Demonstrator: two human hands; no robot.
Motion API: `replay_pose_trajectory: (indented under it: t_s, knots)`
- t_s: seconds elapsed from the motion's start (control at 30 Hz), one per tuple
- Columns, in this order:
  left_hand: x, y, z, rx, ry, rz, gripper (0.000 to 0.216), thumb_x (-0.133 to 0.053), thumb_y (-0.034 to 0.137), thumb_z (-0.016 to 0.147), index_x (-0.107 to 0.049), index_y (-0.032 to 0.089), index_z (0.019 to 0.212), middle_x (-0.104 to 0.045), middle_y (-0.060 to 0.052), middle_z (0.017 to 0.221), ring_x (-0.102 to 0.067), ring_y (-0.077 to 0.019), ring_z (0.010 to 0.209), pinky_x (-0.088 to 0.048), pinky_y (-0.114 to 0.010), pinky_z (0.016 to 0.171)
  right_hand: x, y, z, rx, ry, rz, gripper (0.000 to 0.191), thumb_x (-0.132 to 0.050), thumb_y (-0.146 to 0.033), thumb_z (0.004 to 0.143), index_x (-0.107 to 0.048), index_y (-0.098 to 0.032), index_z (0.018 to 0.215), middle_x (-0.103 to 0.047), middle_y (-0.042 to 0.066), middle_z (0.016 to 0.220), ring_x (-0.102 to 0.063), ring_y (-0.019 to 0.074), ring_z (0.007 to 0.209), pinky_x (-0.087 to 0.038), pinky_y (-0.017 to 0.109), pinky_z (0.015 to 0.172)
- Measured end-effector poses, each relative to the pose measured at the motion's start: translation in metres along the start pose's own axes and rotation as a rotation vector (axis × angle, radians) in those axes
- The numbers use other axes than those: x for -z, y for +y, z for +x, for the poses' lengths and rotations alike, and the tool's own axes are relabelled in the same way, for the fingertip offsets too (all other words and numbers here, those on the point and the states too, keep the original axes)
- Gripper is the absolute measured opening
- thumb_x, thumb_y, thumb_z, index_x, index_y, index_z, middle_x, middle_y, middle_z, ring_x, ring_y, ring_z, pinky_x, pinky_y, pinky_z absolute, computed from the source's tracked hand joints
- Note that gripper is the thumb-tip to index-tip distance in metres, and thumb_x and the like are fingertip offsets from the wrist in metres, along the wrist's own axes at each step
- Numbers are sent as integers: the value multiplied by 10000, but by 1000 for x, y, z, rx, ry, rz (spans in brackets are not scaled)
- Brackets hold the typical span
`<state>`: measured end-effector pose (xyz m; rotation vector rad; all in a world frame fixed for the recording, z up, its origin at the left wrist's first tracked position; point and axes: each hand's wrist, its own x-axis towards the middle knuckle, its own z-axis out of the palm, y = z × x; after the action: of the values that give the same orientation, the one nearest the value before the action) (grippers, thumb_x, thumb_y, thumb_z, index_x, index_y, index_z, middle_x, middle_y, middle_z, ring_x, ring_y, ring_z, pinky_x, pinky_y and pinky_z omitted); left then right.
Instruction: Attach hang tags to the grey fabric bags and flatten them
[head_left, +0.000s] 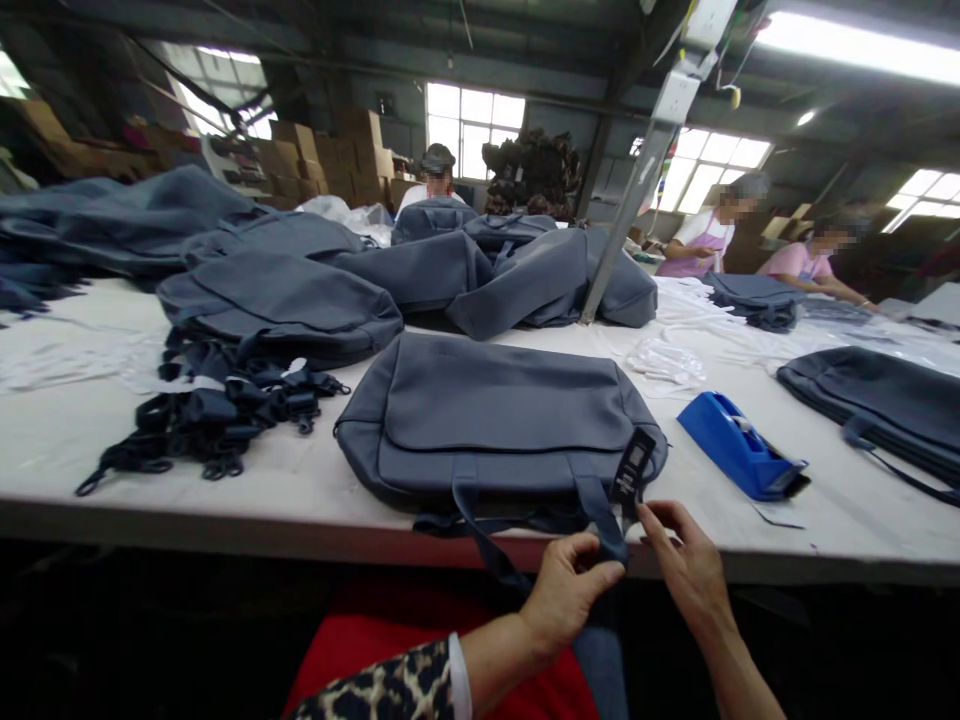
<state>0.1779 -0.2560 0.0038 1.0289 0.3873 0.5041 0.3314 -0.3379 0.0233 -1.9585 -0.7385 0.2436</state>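
Note:
A blue-grey bag lies on the table in front of me, its handles hanging over the near edge. My left hand is closed on one bag handle, thumb and fingers pinching the strap. Beside it my right hand has its thumb and forefinger together at the lower end of a black hang tag with white print. The tag lies against the bag's right end, near the handle. Exactly what the right fingertips pinch is too small to make out.
A blue tape dispenser stands right of the bag. Dark straps with clips lie in a heap at left. More bags are piled behind, around a slanting metal post. Another bag lies at right. Several co-workers are across the table.

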Motion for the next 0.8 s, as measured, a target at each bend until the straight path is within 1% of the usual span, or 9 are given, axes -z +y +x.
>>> replay_pose_trajectory:
  t_s: [0.1, 0.2, 0.27, 0.37, 0.47, 0.53, 0.6, 0.7, 0.8]
  knots:
    - [-1, 0, -1, -8, -10, 24, 287, -754, 382, 726, -728, 127, 855, -636, -11, 760, -522, -123, 715, -403, -222, 685, -7, 8, 4, -148, 10, 253, 581, -661, -709, 686, -608, -214, 988, -692, 77, 968, -657, 265, 903, -560, 360, 689]
    - [-1, 1, -2, 9, -16, -20, 309, -771, 398, 713, -718, 133, 864, -640, -14, 776, -519, -116, 704, -400, -215, 667, -19, 14, 2, -274, -141, 414, 642, -669, -729, 660, -615, -230, 1061, -705, 63, 857, -679, 272, 806, -553, 365, 615]
    - [0, 3, -4, 31, -25, -65, 341, -793, 410, 687, -717, 136, 875, -654, -26, 807, -534, -123, 717, -411, -217, 666, -28, 16, -5, -269, -230, 536, 646, -648, -739, 675, -631, -236, 1080, -716, 69, 858, -684, 279, 805, -546, 371, 631]
    - [0, 5, -5, 36, -20, -80, 359, -810, 416, 663, -711, 134, 863, -642, -21, 781, -523, -115, 692, -405, -211, 638, -36, 12, -12, -244, -274, 601, 558, -663, -706, 695, -674, -215, 960, -721, 69, 876, -675, 280, 859, -536, 373, 726]
    - [2, 6, -5, 46, -26, -74, 358, -813, 407, 653, -705, 131, 856, -620, -8, 751, -508, -107, 671, -393, -206, 613, -36, 2, -8, -223, -281, 565, 437, -707, -618, 719, -656, -207, 859, -700, 19, 816, -654, 229, 809, -514, 330, 747]
    - [4, 4, -5, 47, -45, -68, 376, -806, 401, 658, -709, 129, 898, -631, -15, 774, -520, -112, 682, -395, -208, 610, -32, -5, -1, -184, -281, 524, 389, -707, -571, 745, -631, -213, 879, -683, -9, 814, -632, 194, 776, -499, 301, 731]
    - [6, 0, -5, 52, -55, -53, 403, -794, 409, 663, -705, 118, 928, -644, -26, 786, -529, -113, 670, -394, -208, 591, -26, -12, 8, -116, -298, 406, 375, -715, -538, 746, -609, -213, 900, -666, -19, 819, -613, 181, 761, -485, 285, 706]
    - [9, -4, -4, 130, -44, -72, 445, -785, 399, 636, -668, 122, 964, -658, -29, 783, -538, -110, 613, -406, -208, 539, -19, -22, 29, 53, -260, 128, 381, -737, -532, 706, -541, -213, 776, -588, -41, 690, -555, 159, 664, -439, 256, 602]
    - [8, -2, -3, 237, -27, -113, 437, -754, 319, 593, -627, 145, 973, -657, -13, 761, -541, -103, 557, -421, -207, 497, -23, -35, 61, 271, -213, -113, 363, -635, -554, 787, -479, -227, 754, -533, -55, 641, -517, 140, 614, -403, 241, 555]
